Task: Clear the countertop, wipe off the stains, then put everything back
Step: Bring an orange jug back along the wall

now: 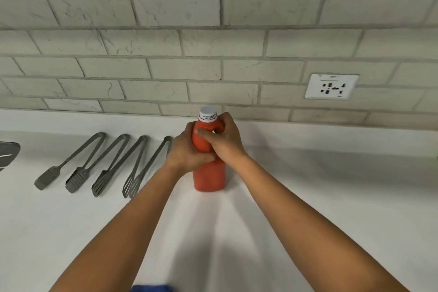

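Both hands closed around the red bottle (209,173), upright on the white countertop (320,197), near the tiled wall (213,42). Left hand (187,149) wrapped on the bottle's left side, about mid-height. Right hand (225,140) curled at the built-in handle loop near the shoulder, thumb lying across the front. No open fingers on either hand. White screw cap (208,112) in place, with a printed band just below it.

Probably a plastic bottle, opaque, smooth and a little glossy, rounded at the shoulder and straight lower down. Full or not, cannot tell through the red wall; if full, likely rather heavy for one hand, so two hands or the handle make sense. Stiff enough not to collapse, but perhaps slippery on the plain sides. Best hold, by judgement: through the handle loop, or low around the body; not by the cap.

To the left, four grey tongs (111,163) laid in a row, just beside each other, slim and probably of metal, with flat slotted tips toward the camera. Rightmost pair partly hidden behind the left wrist. A dark, blurred object (8,153) at the far left edge. White socket plate (331,86) on the wall at right. Something blue (151,288) at the bottom edge, too little visible to name. Countertop matte and plain; no clear stain visible here
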